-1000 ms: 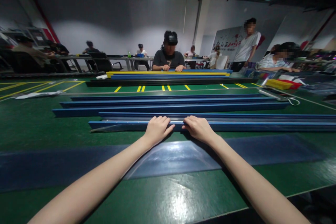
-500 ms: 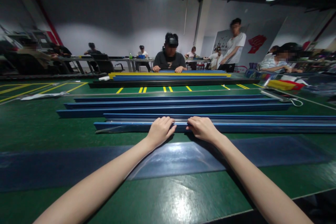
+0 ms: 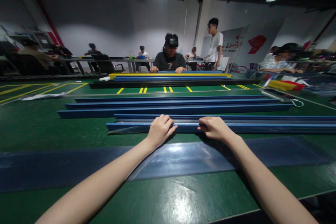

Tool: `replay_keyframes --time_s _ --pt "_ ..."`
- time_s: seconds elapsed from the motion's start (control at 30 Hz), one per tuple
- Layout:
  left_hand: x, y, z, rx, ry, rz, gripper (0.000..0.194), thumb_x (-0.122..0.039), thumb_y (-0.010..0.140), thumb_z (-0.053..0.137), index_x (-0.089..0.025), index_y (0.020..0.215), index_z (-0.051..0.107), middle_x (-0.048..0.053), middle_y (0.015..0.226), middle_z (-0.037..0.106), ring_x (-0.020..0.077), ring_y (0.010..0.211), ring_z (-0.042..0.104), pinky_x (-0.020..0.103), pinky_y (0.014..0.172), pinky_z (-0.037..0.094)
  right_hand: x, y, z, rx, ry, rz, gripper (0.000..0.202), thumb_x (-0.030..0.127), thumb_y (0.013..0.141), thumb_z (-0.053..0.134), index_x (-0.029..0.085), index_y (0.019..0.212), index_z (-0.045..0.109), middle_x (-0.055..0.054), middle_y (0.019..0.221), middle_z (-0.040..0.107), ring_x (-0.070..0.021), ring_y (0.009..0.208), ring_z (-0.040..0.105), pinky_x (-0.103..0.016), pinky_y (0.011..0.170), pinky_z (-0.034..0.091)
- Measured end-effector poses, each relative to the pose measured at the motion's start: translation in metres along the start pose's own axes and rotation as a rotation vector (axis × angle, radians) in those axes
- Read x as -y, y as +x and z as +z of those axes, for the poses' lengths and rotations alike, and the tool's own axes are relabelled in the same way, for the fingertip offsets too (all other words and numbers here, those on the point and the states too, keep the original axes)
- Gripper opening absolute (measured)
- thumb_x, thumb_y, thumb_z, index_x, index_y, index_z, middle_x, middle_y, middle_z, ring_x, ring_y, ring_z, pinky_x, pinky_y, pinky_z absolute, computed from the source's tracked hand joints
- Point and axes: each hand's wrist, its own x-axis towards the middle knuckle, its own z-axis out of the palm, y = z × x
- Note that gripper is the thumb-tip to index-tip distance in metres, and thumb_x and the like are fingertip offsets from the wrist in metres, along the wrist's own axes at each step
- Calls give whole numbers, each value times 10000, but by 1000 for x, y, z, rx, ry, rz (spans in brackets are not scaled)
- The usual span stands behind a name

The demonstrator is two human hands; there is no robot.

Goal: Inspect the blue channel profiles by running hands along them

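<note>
A long blue channel strip lies across the green table in front of me, running out of view at the right. My left hand is closed over its near edge, thumb towards me and fingers over the top. Further right, my right hand grips the same edge, its fingers curled into the groove. A pale band shows inside the groove between the hands. Nearer to me, a clear plastic sheet lies flat beneath my forearms.
Several more blue strips lie parallel behind. Beyond them are a black strip and a yellow strip, where a co-worker sits. A white corded tool and a yellow bag lie at the right.
The blue channel strip has slid to the right, and my right hand has moved right with it. My left hand stays nearly in place. A standing person behind has moved left.
</note>
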Motion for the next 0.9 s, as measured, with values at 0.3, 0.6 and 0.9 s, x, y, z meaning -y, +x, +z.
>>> replay_keyframes --time_s 0.3,0.6,0.9 --pt "0 0 2 -5 -7 -5 249 -367 859 420 -165 787 547 29 791 567 153 751 476 269 662 357 3 -1 3 -46 -16 -18 244 362 807 407 178 751 558 -60 793 634 -170 712 560 -249 562 251" --pt "0 1 1 9 -8 -7 257 -366 864 408 -169 785 552 31 796 567 151 751 471 275 677 361 13 3 10 -209 6 -80 306 416 856 359 177 827 548 -63 804 609 -163 746 539 -240 602 313" --pt "1 1 1 3 -13 -8 265 -378 857 419 -172 758 554 30 779 567 150 737 472 271 671 365 18 7 16 -177 -21 -102 285 389 867 371 179 797 552 -54 776 608 -145 698 537 -237 572 292"
